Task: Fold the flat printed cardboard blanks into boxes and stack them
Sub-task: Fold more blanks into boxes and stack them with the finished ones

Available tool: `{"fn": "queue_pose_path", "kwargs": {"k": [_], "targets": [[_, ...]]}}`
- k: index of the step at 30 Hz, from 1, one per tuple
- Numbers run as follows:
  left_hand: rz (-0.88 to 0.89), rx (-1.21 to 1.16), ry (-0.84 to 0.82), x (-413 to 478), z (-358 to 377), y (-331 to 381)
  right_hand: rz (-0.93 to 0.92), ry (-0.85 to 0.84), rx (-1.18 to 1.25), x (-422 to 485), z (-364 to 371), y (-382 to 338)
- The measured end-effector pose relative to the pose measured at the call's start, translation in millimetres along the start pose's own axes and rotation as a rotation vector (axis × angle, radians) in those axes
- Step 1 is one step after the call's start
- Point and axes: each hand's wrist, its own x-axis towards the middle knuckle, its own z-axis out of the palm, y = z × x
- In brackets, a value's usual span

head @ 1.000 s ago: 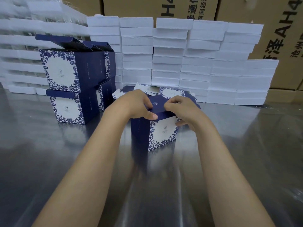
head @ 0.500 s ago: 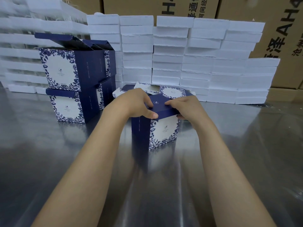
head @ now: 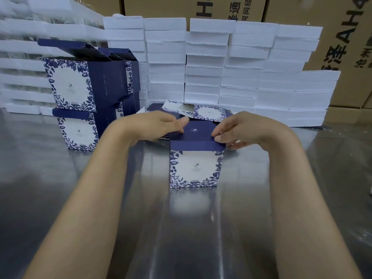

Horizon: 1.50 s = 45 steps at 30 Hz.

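Both hands are up on the lid of the box (head: 196, 166)! The left hand (head: 159, 124) comes in from the left with its fingers stretched out fairly straight, tips resting on the left edge of the navy lid (head: 196, 132), thumb lying along the far edge. The right hand (head: 239, 127) sits at the lid's right edge, fingers bent down over the corner and pinching it, thumb tip pressed on the front right of the lid. Whether the lower fingers reach under the flap, I cannot tell.

The box stands upright on the steel table (head: 60, 198), centre of view, front face toward the camera: a white panel with a small logo, framed in blue floral print. Its dark lid lies nearly flat on top, front lip folded down over the face.

Just behind it, flat printed blanks (head: 203, 111) lie in a low pile. Off to the left, finished boxes (head: 80, 101) stand stacked two high, top flaps raised. White foam blocks (head: 221, 73) wall the back of the table, brown cartons (head: 346, 57) behind them.
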Motion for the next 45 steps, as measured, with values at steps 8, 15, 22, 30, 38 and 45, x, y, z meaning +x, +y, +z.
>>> {"fn": "queue_pose_path", "kwargs": {"k": [8,15,22,30,38,45], "targets": [[-0.135,0.363,0.272,26,47,21,0.036,-0.155,0.191,-2,10,-5],[-0.074,0.279,0.25,33,48,11,0.143,-0.099,0.428,10,22,14],[-0.07,0.211,0.183,34,41,8,0.093,0.02,0.592,26,38,24],[-0.109,0.273,0.101,30,36,10,0.0,0.142,0.647,37,47,24],[-0.094,0.02,0.056,25,24,1,-0.023,0.319,0.632,48,56,28],[-0.051,0.072,0.192,21,21,-2,0.049,0.272,0.655,44,45,28]]}}
